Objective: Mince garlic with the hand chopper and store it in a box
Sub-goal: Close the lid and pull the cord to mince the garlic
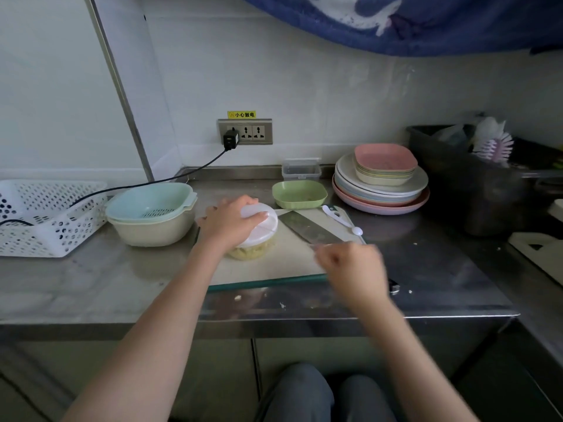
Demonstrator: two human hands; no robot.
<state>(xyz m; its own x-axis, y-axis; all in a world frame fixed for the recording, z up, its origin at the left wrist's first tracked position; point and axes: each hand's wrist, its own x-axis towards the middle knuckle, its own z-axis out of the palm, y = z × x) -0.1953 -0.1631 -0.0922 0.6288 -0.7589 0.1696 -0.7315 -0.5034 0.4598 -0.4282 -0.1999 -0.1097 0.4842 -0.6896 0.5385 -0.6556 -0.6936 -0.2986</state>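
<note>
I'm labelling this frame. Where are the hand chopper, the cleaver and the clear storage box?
hand chopper [263, 228], head view, white lid
cleaver [307, 228], head view, flat of blade
clear storage box [301, 171], head view, front wall

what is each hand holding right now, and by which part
The left hand grips the hand chopper by its white lid. The right hand is blurred; its hold cannot be told.

Steel counter [426, 269], cutting board [274, 266], basket [45, 214], plates [380, 196]
</note>
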